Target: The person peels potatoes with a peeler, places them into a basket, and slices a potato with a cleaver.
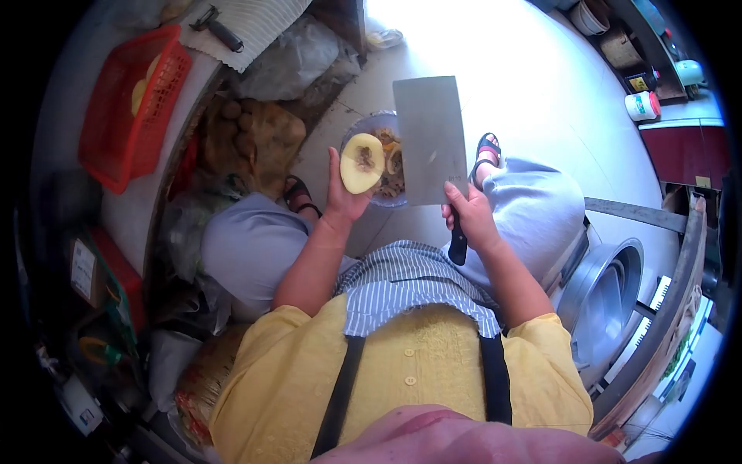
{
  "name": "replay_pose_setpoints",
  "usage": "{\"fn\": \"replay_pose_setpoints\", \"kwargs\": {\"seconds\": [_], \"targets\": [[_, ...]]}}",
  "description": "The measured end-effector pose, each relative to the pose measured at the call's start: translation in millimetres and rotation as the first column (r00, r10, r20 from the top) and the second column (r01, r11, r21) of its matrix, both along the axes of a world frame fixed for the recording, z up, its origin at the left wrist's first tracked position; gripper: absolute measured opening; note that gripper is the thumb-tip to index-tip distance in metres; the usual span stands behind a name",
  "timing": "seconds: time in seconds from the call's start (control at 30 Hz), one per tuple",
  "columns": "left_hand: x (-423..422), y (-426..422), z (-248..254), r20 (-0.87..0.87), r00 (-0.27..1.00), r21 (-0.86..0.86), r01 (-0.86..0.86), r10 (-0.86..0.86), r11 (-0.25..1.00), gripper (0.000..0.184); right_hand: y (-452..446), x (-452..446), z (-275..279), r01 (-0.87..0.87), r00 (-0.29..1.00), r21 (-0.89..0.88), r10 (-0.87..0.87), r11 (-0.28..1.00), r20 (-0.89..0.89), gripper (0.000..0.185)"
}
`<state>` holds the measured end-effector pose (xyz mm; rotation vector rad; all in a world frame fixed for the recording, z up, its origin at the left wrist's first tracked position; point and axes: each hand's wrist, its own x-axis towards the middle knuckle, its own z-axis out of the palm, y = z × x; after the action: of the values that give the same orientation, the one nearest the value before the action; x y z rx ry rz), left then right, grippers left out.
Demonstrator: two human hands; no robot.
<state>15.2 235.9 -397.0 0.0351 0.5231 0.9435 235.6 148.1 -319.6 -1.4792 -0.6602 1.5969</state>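
Note:
My left hand [345,193] holds a pale yellow, peeled oval piece [362,163] with a brownish hollow in its middle, its face turned up. In my right hand [470,210] is the black handle of a cleaver [430,139], its broad blade pointing away from me and apart from the piece. Beneath both, on the floor between my feet, a round bowl [371,124] holds brown and orange scraps; the blade hides its right part.
At the upper left, a red basket [120,166] holds yellow pieces, near a peeler [220,31] on a striped cloth [263,15]. Brown round items [243,131] lie on the lower shelf. Metal basins [603,294] stand at the right. Shelves with pots [621,48] are at the upper right.

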Motion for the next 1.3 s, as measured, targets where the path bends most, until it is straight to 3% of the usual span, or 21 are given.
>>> {"fn": "replay_pose_setpoints", "kwargs": {"seconds": [0.07, 0.2, 0.27, 0.37, 0.5, 0.77, 1.03, 1.3], "targets": [[-0.2, 0.6, 2.1, 0.036, 0.998, 0.085, 0.057, -0.060, 0.995, 0.065, -1.4, -5.4, -5.9, -0.048, 0.998, -0.016, 0.049, 0.999, 0.039, 0.026], [2.9, -2.5, 11.2, -0.037, 0.998, 0.028, 0.045, -0.044, 0.999, 0.061, 7.5, -13.5, -4.0, -0.046, 0.994, 0.045, 0.041, 0.998, 0.099, 0.024], [1.0, -3.6, 10.6, -0.018, 0.996, 0.149, 0.093, -0.092, 0.984, 0.062, 13.3, -14.9, -3.9, -0.038, 0.994, 0.052, 0.032, 0.998, 0.100, 0.024], [1.1, -4.5, 12.1, -0.104, 0.990, 0.194, 0.113, -0.094, 0.974, 0.063, 23.7, -14.7, -0.1, -0.019, 0.993, 0.088, 0.009, 0.996, 0.121, 0.023], [4.9, -8.6, 14.5, -0.072, 0.993, 0.222, 0.108, -0.094, 0.969, 0.064, 38.1, -15.4, 3.0, 0.021, 0.992, 0.171, -0.041, 0.985, 0.118, 0.026], [9.4, -15.8, 10.1, -0.210, 0.978, 0.382, 0.073, 0.010, 0.921, 0.056, 47.5, -26.6, -1.3, 0.067, 0.987, 0.220, -0.097, 0.973, 0.128, 0.025], [8.8, -23.1, 18.3, -0.206, 0.978, 0.365, 0.047, 0.031, 0.930, 0.053, 51.8, -27.4, -1.9, 0.057, 0.993, 0.256, -0.083, 0.965, 0.089, 0.023], [2.3, -22.2, 29.0, -0.239, 0.971, 0.332, 0.098, -0.017, 0.938, 0.050, 54.6, -21.8, 2.5, -0.105, 0.988, 0.187, 0.081, 0.977, 0.129, 0.025]]}}
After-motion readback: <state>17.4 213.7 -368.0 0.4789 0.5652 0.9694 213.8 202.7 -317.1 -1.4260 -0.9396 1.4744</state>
